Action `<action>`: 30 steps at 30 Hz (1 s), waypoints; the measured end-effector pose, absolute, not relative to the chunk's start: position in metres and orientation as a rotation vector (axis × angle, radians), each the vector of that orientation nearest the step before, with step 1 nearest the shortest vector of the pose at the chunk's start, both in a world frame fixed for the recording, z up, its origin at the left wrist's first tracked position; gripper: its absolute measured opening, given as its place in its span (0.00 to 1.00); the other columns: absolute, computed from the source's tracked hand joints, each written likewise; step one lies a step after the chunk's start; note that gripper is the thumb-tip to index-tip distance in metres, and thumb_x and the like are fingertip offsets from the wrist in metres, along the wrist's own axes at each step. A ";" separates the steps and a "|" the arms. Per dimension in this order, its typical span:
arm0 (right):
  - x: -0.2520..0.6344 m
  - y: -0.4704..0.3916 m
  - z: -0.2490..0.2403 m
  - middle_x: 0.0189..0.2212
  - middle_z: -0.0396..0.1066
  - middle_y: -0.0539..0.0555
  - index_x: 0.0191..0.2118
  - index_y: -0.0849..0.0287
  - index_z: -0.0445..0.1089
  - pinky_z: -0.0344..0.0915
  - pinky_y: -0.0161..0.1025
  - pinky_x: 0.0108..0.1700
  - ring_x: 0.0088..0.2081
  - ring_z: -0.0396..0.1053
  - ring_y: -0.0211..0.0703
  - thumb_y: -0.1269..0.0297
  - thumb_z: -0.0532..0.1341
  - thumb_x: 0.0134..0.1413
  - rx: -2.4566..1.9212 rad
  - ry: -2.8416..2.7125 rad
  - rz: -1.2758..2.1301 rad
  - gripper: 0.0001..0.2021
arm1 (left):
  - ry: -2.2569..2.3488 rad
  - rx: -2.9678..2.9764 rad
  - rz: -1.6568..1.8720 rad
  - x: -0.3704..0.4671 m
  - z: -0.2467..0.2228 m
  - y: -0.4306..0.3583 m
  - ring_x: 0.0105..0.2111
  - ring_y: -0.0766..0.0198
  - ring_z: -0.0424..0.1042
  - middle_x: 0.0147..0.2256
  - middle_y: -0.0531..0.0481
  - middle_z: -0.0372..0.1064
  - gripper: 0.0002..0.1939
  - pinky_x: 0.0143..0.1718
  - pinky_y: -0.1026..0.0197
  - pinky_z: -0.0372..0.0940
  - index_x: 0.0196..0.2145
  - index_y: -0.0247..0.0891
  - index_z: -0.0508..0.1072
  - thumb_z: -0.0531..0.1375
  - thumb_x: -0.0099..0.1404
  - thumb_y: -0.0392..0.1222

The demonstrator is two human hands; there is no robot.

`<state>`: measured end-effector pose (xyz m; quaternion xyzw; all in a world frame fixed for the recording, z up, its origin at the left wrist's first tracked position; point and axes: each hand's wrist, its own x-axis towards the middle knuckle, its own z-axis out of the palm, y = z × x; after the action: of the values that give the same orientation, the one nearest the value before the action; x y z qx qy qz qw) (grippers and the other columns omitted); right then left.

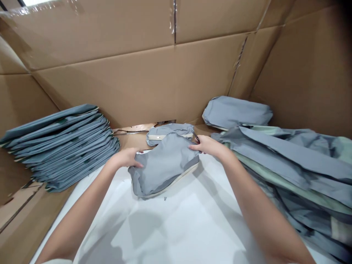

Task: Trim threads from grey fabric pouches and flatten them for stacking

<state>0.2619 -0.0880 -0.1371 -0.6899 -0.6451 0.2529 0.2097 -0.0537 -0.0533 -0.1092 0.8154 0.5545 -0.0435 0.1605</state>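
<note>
A grey fabric pouch (165,163) with a pale zipper-like edge is held up over the white table surface (178,227). My left hand (128,158) is closed on its left side, thumb in front. At the upper right, my right hand (205,145) pinches the same pouch. A thin dark tool (196,137) sticks out from my right fingers; its full shape is hidden. Just behind lies another grey pouch (170,130) with a cream edge, partly covered by the held one. A small dark thread scrap (165,198) lies below the pouch.
A tall stack of folded blue-grey fabric pieces (68,143) stands at the left. On the right are a heap of grey fabric pieces with pale green parts (275,161) and a rounded grey piece (238,110) behind it. Cardboard walls (132,84) enclose the back and sides.
</note>
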 end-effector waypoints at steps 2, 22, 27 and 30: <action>0.261 -0.084 -0.143 0.18 0.57 0.45 0.29 0.62 0.56 0.48 0.26 0.24 0.19 0.53 0.23 0.56 0.58 0.42 -1.789 -1.791 0.844 0.14 | 1.883 2.354 0.030 -0.057 -0.107 -0.049 0.43 0.52 0.69 0.44 0.42 0.70 0.21 0.38 0.61 0.61 0.47 0.40 0.68 0.57 0.55 0.47; 0.232 -0.078 -0.144 0.14 0.52 0.43 0.24 0.62 0.53 0.53 0.23 0.17 0.15 0.53 0.22 0.72 0.57 0.36 -1.306 -0.951 1.429 0.09 | 1.818 1.988 0.105 -0.102 -0.125 -0.155 0.32 0.58 0.69 0.30 0.46 0.70 0.29 0.30 0.62 0.58 0.27 0.38 0.69 0.41 0.59 0.64; 0.217 -0.090 -0.126 0.14 0.55 0.44 0.24 0.62 0.53 0.58 0.20 0.19 0.16 0.55 0.21 0.73 0.54 0.42 -1.186 -0.690 1.487 0.06 | 2.046 2.284 0.351 -0.111 -0.168 -0.124 0.39 0.54 0.69 0.40 0.44 0.68 0.24 0.34 0.59 0.59 0.40 0.39 0.64 0.46 0.60 0.62; 0.207 -0.097 -0.115 0.13 0.54 0.43 0.24 0.62 0.51 0.58 0.19 0.18 0.15 0.55 0.21 0.74 0.52 0.45 -1.142 -0.601 1.555 0.06 | 2.023 2.205 0.746 -0.126 -0.186 -0.097 0.45 0.52 0.67 0.49 0.37 0.61 0.34 0.37 0.56 0.62 0.54 0.35 0.49 0.50 0.58 0.60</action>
<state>0.2073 -0.0970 -0.1150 -0.4785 -0.2520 0.6518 0.5317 -0.1260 -0.0969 -0.1856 0.7148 0.6556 0.2419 0.0286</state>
